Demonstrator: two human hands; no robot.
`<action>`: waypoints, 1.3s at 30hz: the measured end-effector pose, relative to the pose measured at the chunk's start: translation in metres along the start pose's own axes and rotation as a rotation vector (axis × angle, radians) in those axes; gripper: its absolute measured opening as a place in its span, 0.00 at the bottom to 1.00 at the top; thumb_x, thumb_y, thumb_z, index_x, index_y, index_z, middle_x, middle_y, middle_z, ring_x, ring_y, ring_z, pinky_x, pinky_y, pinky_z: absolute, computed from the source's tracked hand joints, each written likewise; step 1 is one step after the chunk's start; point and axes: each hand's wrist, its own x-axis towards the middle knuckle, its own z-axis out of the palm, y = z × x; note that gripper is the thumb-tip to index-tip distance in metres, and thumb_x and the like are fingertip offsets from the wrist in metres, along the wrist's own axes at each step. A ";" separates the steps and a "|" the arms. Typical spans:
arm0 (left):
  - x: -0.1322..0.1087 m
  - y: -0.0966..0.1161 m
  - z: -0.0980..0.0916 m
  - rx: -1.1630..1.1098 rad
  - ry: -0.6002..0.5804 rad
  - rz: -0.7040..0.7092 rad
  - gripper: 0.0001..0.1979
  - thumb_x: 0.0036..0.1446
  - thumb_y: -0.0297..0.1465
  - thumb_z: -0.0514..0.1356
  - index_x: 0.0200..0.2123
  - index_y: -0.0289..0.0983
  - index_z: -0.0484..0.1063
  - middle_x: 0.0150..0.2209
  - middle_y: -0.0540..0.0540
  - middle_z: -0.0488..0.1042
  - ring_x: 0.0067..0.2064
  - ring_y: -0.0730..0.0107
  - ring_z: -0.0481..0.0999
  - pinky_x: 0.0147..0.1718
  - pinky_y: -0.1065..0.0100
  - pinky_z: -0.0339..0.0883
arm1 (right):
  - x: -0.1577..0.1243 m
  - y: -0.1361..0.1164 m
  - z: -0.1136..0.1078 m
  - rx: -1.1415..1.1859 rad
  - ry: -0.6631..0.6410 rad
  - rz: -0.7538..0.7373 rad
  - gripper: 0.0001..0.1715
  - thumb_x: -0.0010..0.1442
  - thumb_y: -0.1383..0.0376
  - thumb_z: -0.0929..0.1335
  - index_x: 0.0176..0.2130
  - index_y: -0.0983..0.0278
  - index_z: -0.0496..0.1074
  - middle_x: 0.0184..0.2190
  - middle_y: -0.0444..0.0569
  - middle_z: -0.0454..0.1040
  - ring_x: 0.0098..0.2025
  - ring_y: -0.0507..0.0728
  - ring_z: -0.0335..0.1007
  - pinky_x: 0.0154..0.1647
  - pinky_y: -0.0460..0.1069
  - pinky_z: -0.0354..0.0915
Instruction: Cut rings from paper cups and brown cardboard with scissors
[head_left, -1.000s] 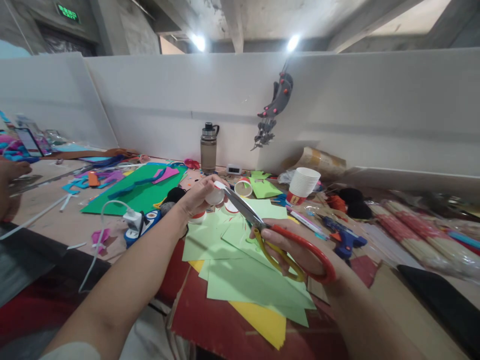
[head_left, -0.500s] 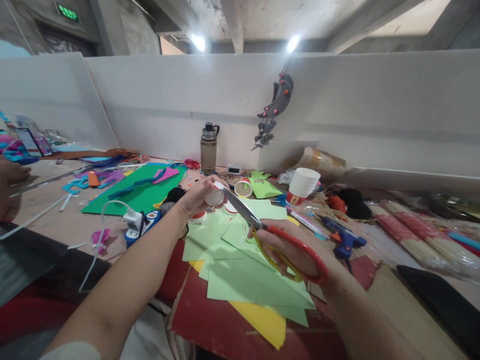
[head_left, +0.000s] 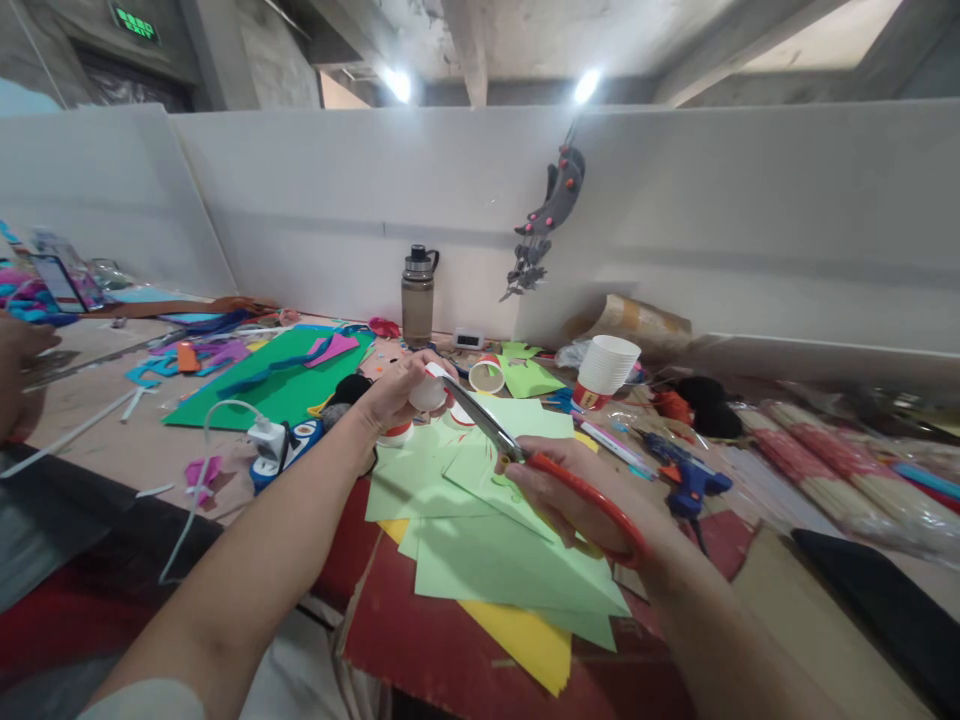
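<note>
My left hand (head_left: 397, 390) is closed around a small white paper cup (head_left: 430, 392), held above the table. My right hand (head_left: 570, 495) grips red-and-yellow scissors (head_left: 540, 463) by the handles. The steel blades point up and left, their tips meeting the cup's rim. Below both hands lie overlapping light-green paper sheets (head_left: 480, 520) on a yellow sheet (head_left: 525, 640) and red card (head_left: 450, 650).
A stack of white cups (head_left: 607, 365), a cut cup ring (head_left: 487, 376), a blue glue gun (head_left: 686, 480), a water bottle (head_left: 418, 295), a dark-green sheet (head_left: 277, 385) and a white charger (head_left: 266, 440) crowd the table. Stick bundles (head_left: 825, 460) lie right. Another person's hand (head_left: 19, 370) is far left.
The scissor handles have drawn together and my right hand has shifted slightly left and down; the blades have closed on the cup's rim. My left hand has barely moved.
</note>
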 end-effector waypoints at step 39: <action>0.001 -0.030 0.046 0.162 0.265 0.093 0.16 0.43 0.32 0.72 0.32 0.36 0.69 0.40 0.47 0.75 0.34 0.73 0.75 0.32 0.70 0.67 | 0.031 0.035 -0.004 -0.650 0.676 -0.009 0.14 0.63 0.63 0.62 0.40 0.67 0.74 0.42 0.59 0.74 0.45 0.62 0.71 0.45 0.55 0.65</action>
